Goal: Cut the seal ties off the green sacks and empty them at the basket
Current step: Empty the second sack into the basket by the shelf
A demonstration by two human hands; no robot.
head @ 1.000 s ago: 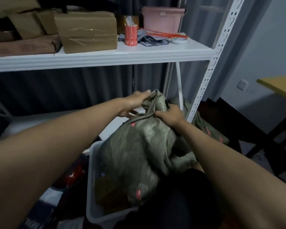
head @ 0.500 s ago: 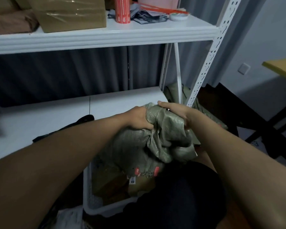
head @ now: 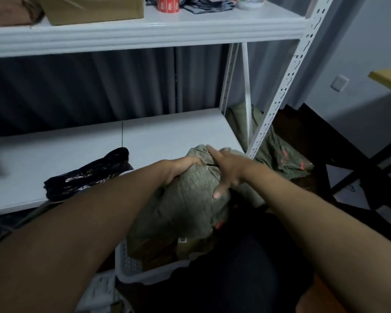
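Note:
A crumpled green woven sack [head: 185, 206] hangs over the white plastic basket [head: 145, 271] in front of me. My left hand [head: 181, 168] grips the bunched top of the sack from the left. My right hand [head: 226, 170] lies on the sack's top right with fingers spread and nearly straight, thumb pointing down. Brown parcels [head: 158, 249] show inside the basket under the sack. More green sacks [head: 278, 152] lie on the floor behind the rack's post. No seal tie or cutter is visible.
A white metal rack stands ahead: a lower shelf [head: 145, 136] with a black plastic bag [head: 86, 175], an upper shelf [head: 145, 26] with cardboard boxes and a red tape roll [head: 167, 4]. The perforated post [head: 280, 86] rises on the right. A dark table frame [head: 359, 172] stands at right.
The sack has been bunched up and brought lower over the basket. My right hand has loosened from a grip to spread fingers on the sack. The camera has tilted downward.

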